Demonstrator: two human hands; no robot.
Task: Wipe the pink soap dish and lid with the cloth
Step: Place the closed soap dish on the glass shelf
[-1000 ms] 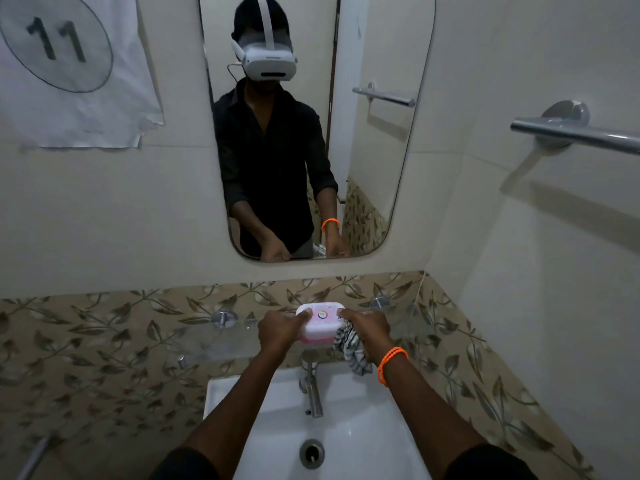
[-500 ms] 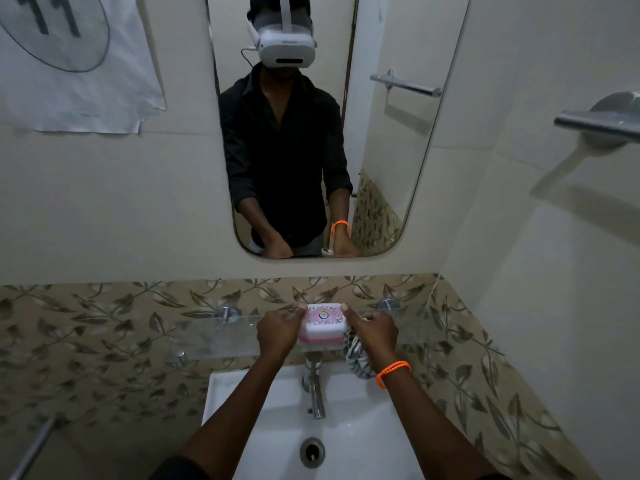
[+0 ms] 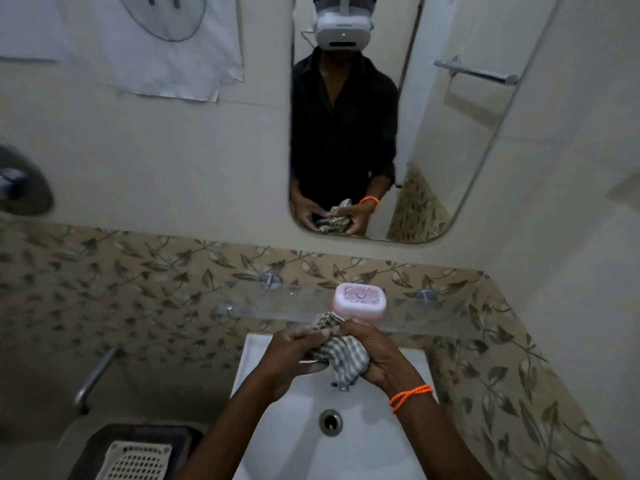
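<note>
Head view shows a change: a moment ago both my hands were on the pink soap dish (image 3: 359, 301), and now they have let go. It sits alone on the glass shelf (image 3: 277, 306) with its lid on, just above my hands. Both hands now hold the cloth (image 3: 341, 356) over the white sink (image 3: 294, 427). My left hand (image 3: 294, 355) curls its fingers round one end. My right hand (image 3: 377, 355) grips the bunched part (the one with the orange band). I think the dish is set back, so the wiping may be done.
</note>
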